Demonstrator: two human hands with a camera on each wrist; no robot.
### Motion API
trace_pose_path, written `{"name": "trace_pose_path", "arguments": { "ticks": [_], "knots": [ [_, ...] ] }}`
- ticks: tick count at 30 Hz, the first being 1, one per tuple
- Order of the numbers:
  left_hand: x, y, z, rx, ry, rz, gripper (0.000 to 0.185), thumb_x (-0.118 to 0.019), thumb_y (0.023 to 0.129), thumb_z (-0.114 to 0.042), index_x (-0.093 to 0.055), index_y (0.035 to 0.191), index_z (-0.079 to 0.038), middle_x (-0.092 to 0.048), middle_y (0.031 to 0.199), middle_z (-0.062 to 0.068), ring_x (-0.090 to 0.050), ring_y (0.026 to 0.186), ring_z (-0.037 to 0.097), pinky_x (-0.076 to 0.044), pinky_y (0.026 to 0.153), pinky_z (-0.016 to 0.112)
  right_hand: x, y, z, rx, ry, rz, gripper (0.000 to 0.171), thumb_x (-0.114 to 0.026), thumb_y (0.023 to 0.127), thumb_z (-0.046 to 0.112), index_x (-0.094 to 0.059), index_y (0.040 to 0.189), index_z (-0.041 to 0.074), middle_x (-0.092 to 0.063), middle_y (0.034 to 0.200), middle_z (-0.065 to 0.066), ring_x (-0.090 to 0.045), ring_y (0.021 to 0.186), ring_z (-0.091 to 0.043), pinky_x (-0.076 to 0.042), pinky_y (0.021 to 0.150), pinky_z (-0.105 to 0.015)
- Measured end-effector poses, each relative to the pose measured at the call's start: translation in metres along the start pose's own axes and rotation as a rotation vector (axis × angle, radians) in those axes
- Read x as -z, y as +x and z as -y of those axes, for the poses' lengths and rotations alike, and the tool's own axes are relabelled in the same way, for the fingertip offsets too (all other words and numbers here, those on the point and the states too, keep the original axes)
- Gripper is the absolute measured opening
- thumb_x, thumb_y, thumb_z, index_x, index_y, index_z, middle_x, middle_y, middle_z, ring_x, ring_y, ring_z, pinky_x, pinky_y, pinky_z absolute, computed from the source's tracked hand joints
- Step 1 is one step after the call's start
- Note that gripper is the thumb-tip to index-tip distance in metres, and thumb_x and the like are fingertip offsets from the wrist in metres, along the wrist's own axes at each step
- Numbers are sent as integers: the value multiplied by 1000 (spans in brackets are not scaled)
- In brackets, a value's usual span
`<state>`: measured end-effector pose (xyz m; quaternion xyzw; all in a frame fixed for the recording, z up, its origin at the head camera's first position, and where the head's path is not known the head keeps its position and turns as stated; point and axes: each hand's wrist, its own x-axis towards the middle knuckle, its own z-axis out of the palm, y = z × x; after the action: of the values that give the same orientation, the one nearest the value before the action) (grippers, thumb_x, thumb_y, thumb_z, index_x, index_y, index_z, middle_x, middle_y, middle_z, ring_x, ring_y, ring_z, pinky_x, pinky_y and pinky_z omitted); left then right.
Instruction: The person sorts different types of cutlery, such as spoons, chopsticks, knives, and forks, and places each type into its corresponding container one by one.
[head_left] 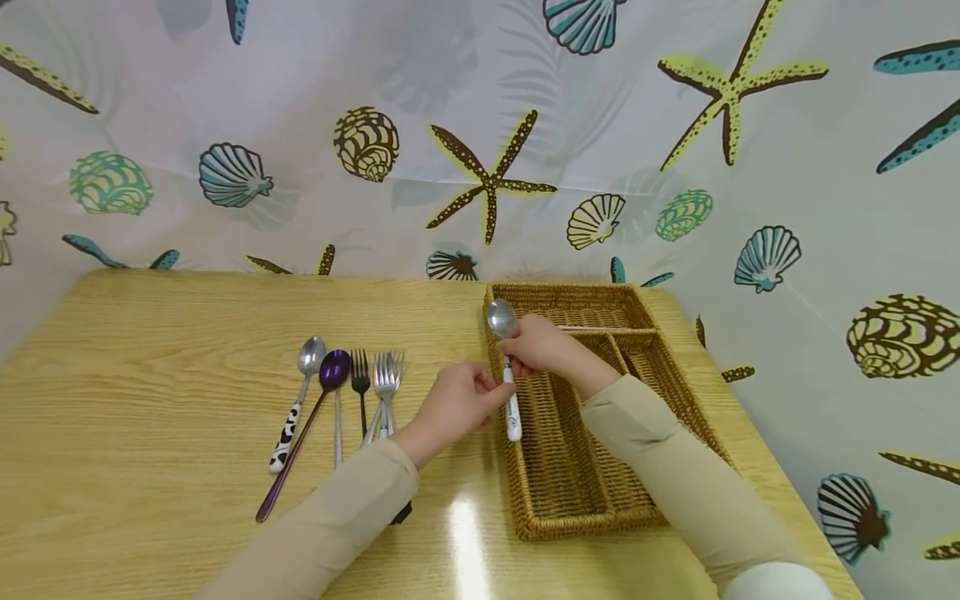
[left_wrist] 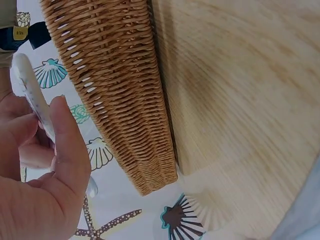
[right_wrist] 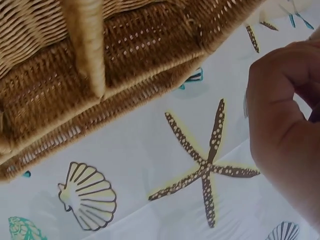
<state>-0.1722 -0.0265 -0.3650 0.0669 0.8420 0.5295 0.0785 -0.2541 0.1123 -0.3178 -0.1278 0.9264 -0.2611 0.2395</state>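
A spoon [head_left: 512, 408] with a white printed handle is held over the left rim of the wicker basket [head_left: 525, 525], bowl toward the back. My right hand [head_left: 542, 346] grips it near the neck. Lower down, the thumb and fingers of my left hand [head_left: 459, 404] pinch the white handle. The left wrist view shows the handle [left_wrist: 36, 95] between that hand's thumb and fingers. In the right wrist view, the right hand [right_wrist: 287, 110] appears with its fingers curled, and the spoon is mostly hidden there.
On the table [head_left: 187, 375], left of the hands, lie a spoon with a black-and-white handle [head_left: 287, 437], a purple spoon [head_left: 334, 371], a black fork [head_left: 361, 375] and silver forks [head_left: 387, 379]. The left sleeve covers some handles. A patterned cloth [head_left: 420, 208] hangs behind.
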Motion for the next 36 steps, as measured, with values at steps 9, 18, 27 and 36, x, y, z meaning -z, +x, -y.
{"name": "trace_pose_path", "arguments": {
  "ticks": [9, 18, 27, 36],
  "knots": [
    [64, -10, 22, 166, 170, -40, 26, -54, 93, -28, -60, 89, -3, -65, 76, 12, -64, 65, 23, -48, 54, 25, 30, -18, -36, -44, -40, 16, 38, -45, 99, 19, -57, 64, 9, -51, 51, 2, -41, 44, -7, -36, 48, -24],
    [146, -30, 77, 275, 348, 17, 27, -54, 91, -19, -54, 68, -5, -57, 57, 2, -48, 49, 10, -44, 52, 26, 35, -27, -79, -106, -108, 37, 42, -44, 98, 16, -57, 59, 8, -48, 48, 4, -38, 42, -8, -36, 48, -25],
    [169, -49, 98, 312, 554, 64, 41, -58, 86, -21, -44, 48, -14, -40, 41, -6, -35, 41, 9, -34, 47, 25, 33, -32, -93, -136, -144, 80, 41, -45, 97, 13, -58, 59, 8, -51, 49, 2, -44, 44, -8, -43, 50, -26],
    [164, -51, 103, 359, 576, 103, 38, -63, 81, -26, -41, 52, -15, -36, 45, -6, -37, 43, 9, -32, 45, 23, 19, -26, -99, -164, -176, 112, 35, -43, 96, 5, -61, 66, 3, -52, 49, 2, -48, 44, -8, -44, 47, -23]
  ]
}}
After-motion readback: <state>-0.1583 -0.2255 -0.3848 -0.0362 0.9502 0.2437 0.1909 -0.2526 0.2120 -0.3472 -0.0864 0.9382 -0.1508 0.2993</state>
